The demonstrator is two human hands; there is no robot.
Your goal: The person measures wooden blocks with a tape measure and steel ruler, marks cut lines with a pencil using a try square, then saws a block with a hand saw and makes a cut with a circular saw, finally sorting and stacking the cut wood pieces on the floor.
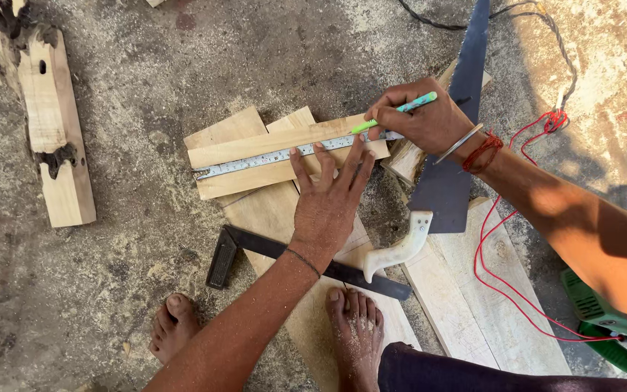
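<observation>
Wooden board (255, 163) is being marked: left hand (328, 199) fingers splayed flat pin the steel ruler (277, 156), right hand (419, 120) fingers pinch a green pen (393, 111) just beyond them.

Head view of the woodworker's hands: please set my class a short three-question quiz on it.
1. True or false: the left hand presses the tape measure flat on the wooden plank.
2. What does the right hand hold?
3. Which lies nearest the feet: A try square, B hand saw, C green power tool?

Key: 1 true. 2 a green pen, tip at the tape. 3 A.
</observation>
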